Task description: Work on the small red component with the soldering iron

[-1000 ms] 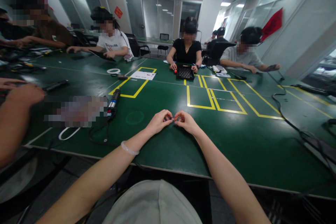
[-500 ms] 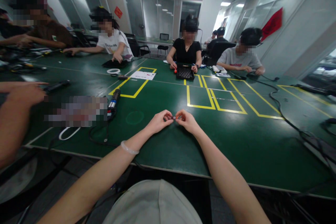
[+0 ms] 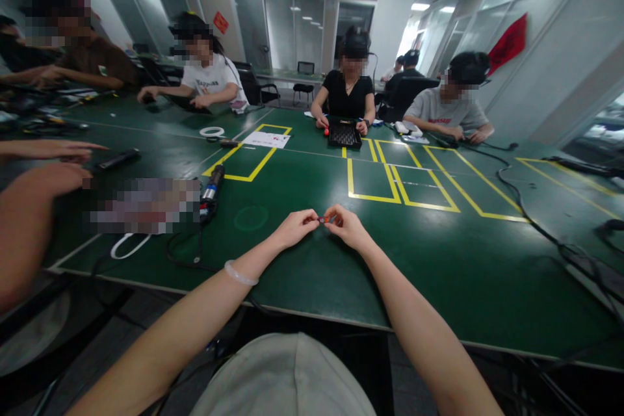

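Observation:
My left hand (image 3: 298, 227) and my right hand (image 3: 345, 226) meet fingertip to fingertip just over the green table (image 3: 302, 279). Both are closed in a pinch on a small dark and orange object (image 3: 322, 220) between them. The dark end lies at my left fingers and the orange part at my right fingers. It is too small to name, and the fingertips hide much of it. A pale bracelet (image 3: 240, 275) circles my left wrist.
To the left lie a black tool with a blue band (image 3: 210, 192), a cable and a blurred-out item (image 3: 146, 205); another person's hands (image 3: 53, 166) are beyond. Yellow tape outlines (image 3: 375, 198) mark the table ahead. Across it, a person holds a black tray (image 3: 344, 134).
My left fingers have drawn closer together on the small object; my right hand has barely moved. Across the table, a person in white has lifted a dark flat thing.

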`<control>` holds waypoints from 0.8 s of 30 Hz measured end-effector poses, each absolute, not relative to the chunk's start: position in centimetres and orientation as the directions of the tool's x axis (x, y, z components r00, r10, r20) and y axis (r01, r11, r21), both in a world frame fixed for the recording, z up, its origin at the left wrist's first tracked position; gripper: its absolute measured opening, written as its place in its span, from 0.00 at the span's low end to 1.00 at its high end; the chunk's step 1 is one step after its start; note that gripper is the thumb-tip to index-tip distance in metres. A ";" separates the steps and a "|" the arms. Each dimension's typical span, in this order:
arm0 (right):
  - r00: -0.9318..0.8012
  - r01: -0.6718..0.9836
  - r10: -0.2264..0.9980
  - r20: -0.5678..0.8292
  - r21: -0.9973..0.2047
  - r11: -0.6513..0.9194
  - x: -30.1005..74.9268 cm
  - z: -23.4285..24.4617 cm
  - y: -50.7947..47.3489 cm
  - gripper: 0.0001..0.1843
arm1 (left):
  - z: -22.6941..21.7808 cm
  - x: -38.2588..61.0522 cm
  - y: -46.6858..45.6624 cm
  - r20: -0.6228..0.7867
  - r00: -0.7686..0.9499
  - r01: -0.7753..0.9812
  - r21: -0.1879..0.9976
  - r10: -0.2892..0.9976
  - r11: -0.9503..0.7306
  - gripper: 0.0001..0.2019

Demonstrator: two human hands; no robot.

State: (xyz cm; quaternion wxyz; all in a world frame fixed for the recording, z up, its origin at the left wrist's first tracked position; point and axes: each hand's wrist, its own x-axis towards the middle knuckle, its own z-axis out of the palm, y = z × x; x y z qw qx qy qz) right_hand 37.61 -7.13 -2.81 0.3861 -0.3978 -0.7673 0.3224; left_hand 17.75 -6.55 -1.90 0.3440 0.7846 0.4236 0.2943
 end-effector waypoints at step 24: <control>-0.384 0.373 0.849 0.362 -0.781 0.501 37.4 -2.5 -7.4 0.08 | -2.2 17.7 -6.5 0.158 0.471 0.438 0.812 0.868 -0.386 0.09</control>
